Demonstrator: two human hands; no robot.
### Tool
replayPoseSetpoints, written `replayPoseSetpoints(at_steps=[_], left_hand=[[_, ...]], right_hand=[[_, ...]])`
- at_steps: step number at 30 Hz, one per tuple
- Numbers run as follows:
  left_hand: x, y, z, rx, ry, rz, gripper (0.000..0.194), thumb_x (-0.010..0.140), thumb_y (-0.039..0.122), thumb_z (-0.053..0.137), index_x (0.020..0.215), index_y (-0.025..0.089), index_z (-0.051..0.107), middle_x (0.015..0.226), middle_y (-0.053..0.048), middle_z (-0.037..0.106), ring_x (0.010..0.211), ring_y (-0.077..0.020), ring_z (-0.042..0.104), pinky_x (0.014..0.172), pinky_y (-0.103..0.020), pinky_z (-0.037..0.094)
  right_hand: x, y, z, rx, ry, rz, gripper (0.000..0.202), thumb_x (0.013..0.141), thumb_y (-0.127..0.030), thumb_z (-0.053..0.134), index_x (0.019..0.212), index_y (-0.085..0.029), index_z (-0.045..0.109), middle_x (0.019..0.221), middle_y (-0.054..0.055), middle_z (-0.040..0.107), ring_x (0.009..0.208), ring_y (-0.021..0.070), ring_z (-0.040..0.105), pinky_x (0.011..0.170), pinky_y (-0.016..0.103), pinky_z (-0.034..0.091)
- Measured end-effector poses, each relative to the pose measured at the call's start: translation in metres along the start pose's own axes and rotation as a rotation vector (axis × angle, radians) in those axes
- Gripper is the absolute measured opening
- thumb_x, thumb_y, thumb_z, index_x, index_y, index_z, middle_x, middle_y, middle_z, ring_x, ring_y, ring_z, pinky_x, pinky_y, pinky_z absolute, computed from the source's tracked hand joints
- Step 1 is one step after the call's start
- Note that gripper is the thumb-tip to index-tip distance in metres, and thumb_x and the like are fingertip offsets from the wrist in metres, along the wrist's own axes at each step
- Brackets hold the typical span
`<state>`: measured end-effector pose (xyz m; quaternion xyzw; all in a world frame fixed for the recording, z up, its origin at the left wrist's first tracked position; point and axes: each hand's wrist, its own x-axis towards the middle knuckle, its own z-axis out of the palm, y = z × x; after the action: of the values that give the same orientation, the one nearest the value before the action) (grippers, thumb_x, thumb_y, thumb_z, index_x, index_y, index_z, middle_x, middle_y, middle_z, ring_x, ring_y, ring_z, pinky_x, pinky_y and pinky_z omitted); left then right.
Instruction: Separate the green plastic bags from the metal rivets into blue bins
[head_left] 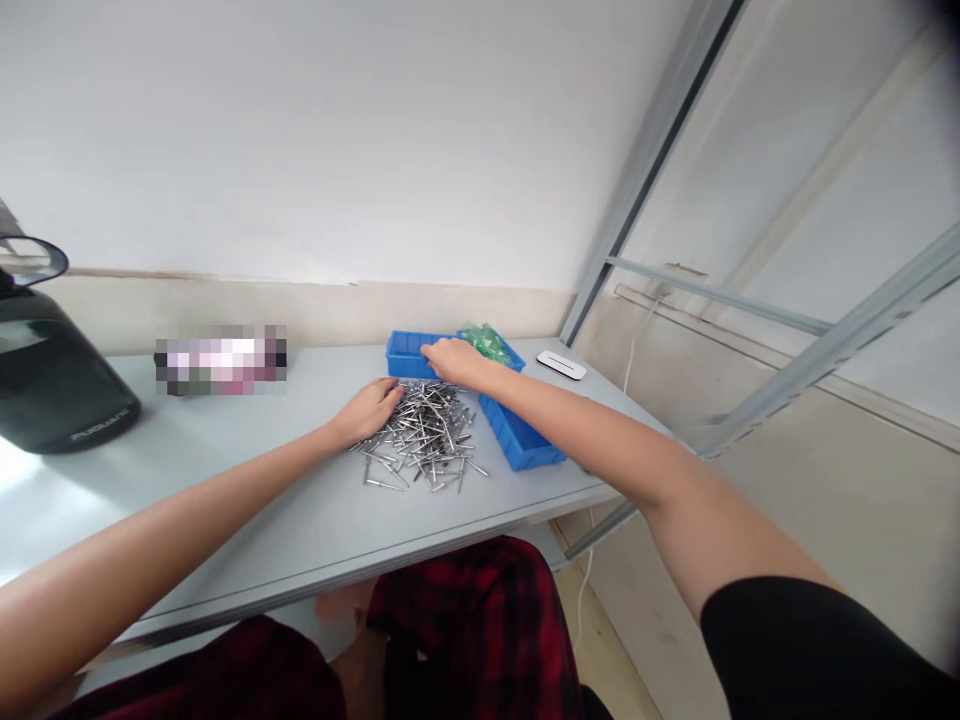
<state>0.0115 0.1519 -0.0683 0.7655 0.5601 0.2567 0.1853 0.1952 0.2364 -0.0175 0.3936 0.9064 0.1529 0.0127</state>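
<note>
A loose pile of silver pop rivets (429,430) lies on the grey table. At the pile's left edge rests my left hand (369,410), its fingers curled in against the rivets; what they pinch, if anything, is too small to make out. My right hand (459,362) reaches over the front right part of a blue plastic bin (409,367) behind the pile. Its fingers are closed together, and anything between them is hidden. Right of the pile stands another blue bin (517,440), partly covered by my right forearm.
Green plastic packets (486,343) fill a third blue bin (514,357) at the back. A white flat device (561,365) lies near the metal bed frame (652,150). To the left are a blurred-out object (221,360) and a dark container (60,370). The wall borders the table (262,510).
</note>
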Motion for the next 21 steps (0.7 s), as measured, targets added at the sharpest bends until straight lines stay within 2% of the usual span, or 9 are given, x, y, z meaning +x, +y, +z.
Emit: replayPoseSetpoints(at_steps=[6,13,17,21], left_hand=[[0.003,0.017,0.011,-0.018,0.037,-0.022,0.047,0.094,0.038,0.031,0.112,0.013,0.066,0.123,-0.014,0.067,0.114,-0.0281,0.061,0.102,-0.04,0.043],[0.0,0.021,0.014,-0.057,0.078,-0.053,0.046,0.094,0.038,0.035,0.121,0.014,0.063,0.126,-0.013,0.066,0.118,-0.0273,0.059,0.104,-0.039,0.043],[-0.003,0.018,0.009,-0.067,0.104,-0.038,0.049,0.093,0.04,0.037,0.126,0.013,0.061,0.132,-0.012,0.062,0.124,-0.0272,0.055,0.109,-0.039,0.038],[-0.007,0.008,-0.006,-0.051,0.158,-0.058,0.05,0.092,0.043,0.037,0.122,0.014,0.063,0.13,-0.012,0.063,0.124,-0.0273,0.055,0.109,-0.04,0.039]], right_hand=[[-0.005,0.005,-0.004,0.078,-0.045,-0.059,0.024,0.095,-0.023,0.052,0.114,-0.017,0.063,0.107,0.013,0.071,0.093,0.0217,0.068,0.074,0.027,0.047],[-0.014,0.009,0.0,0.136,-0.067,-0.085,0.025,0.096,-0.022,0.049,0.117,-0.018,0.063,0.106,0.011,0.072,0.093,0.0196,0.067,0.072,0.026,0.044],[-0.013,0.013,-0.001,0.173,-0.089,-0.121,0.024,0.095,-0.02,0.052,0.115,-0.017,0.064,0.108,0.01,0.072,0.091,0.0172,0.066,0.072,0.024,0.041],[-0.012,0.015,0.001,0.187,-0.081,-0.132,0.023,0.096,-0.022,0.049,0.112,-0.017,0.065,0.105,0.01,0.073,0.085,0.0171,0.065,0.068,0.024,0.039]])
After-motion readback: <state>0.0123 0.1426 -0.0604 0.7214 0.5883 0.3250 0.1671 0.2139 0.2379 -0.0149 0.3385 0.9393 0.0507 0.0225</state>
